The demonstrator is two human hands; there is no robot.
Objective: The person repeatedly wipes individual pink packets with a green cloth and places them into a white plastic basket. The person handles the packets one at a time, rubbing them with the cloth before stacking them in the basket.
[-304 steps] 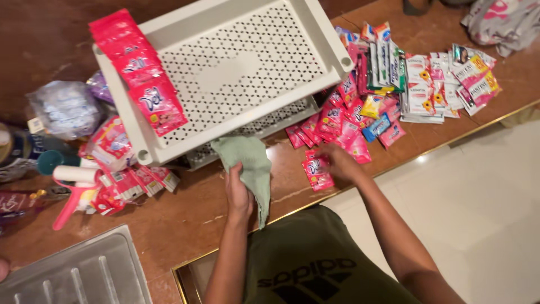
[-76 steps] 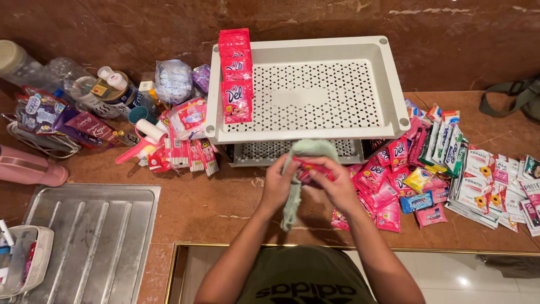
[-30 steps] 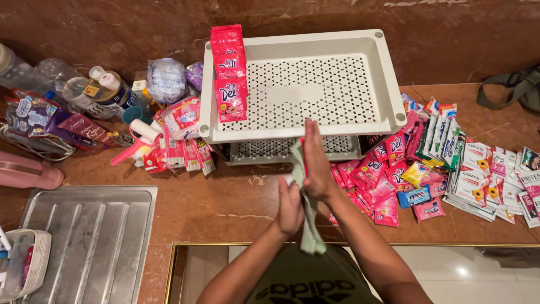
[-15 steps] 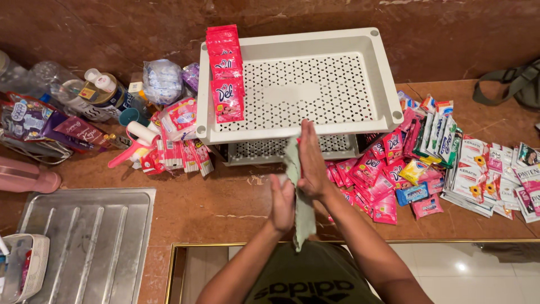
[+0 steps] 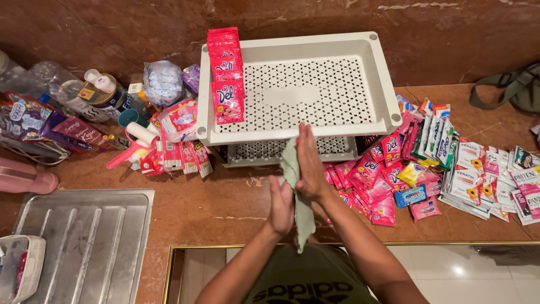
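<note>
- Reddish-brown stone counter (image 5: pixel 214 214) fills your view, with a darker wall of the same stone along the top of the frame.
- Your left hand (image 5: pixel 280 204) and right hand (image 5: pixel 310 169) press flat together at centre frame, a pale green cloth (image 5: pixel 304 220) squeezed between the palms and hanging below them.
- Just above your fingers sits a white perforated plastic tray rack (image 5: pixel 315 93); a strip of red-and-pink sachets (image 5: pixel 226 76) drapes over its left rim.
- Loose pink sachets (image 5: pixel 374 180) lie right of your hands; white, green and pink packets (image 5: pixel 478 177) lie further right.
- Ribbed metal draining tray (image 5: pixel 79 242) lies at lower left.
</note>
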